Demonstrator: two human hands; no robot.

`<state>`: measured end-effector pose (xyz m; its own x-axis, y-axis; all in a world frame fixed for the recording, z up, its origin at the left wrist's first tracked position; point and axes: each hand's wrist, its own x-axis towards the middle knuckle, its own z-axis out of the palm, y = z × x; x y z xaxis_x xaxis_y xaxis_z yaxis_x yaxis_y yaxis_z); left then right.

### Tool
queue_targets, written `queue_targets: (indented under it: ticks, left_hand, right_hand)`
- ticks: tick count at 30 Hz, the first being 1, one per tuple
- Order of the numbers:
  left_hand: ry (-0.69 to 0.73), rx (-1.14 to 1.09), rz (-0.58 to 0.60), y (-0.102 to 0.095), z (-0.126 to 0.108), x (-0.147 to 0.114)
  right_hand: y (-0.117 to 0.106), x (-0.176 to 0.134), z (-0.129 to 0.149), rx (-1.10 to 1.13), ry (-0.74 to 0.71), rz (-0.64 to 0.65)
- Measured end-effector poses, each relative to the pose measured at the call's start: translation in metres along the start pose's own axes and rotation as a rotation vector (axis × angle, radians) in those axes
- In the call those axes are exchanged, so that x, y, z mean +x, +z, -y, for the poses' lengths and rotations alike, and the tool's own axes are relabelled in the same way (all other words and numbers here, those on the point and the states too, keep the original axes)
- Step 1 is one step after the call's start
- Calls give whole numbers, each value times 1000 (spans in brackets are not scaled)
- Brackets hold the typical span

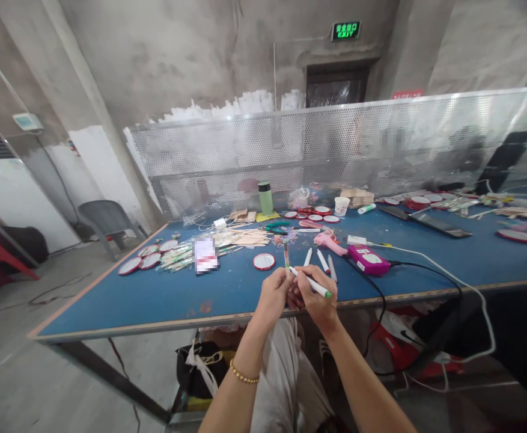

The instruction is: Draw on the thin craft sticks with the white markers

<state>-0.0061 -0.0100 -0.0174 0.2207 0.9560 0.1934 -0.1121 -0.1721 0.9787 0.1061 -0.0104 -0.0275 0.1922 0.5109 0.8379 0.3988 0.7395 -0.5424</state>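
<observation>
My left hand (pixel 274 293), with a gold bead bracelet at the wrist, pinches a flat wooden craft stick (pixel 286 255) that stands up from the fingers and bears coloured marks. In my right hand (pixel 319 297) is a white marker (pixel 313 283) with a green end, its tip touching or close to the stick's lower part. Both hands meet at the table's front edge. Just beyond them lie several white markers (pixel 322 262). A round red-rimmed disc (pixel 264 261) rests to the left of the stick.
On the blue table (pixel 123 304) lie a pile of sticks (pixel 249 237), a green bottle (pixel 265 199), a paper cup (pixel 341 206) and a purple box (pixel 368 260) with cables. A perforated metal screen (pixel 245 150) runs along the back. A grey chair (pixel 110 216) stands at left.
</observation>
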Motion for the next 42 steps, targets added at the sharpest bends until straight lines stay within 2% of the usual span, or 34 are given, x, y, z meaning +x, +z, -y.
queue_targets:
  ticks: [22, 28, 34, 40, 42]
  left_hand:
    - [9, 19, -27, 0, 1, 0]
    - [6, 33, -14, -1, 2, -1]
    - [33, 63, -48, -1, 4, 0]
    - [8, 27, -8, -1, 3, 0]
    - [6, 15, -14, 0, 2, -1]
  right_hand:
    - [1, -1, -1, -64, -62, 22]
    - [0, -1, -1, -60, -62, -38]
    - [1, 0, 0, -35, -73, 17]
    - [1, -1, -2, -54, -52, -62]
    - [1, -2, -2, -52, -38, -50]
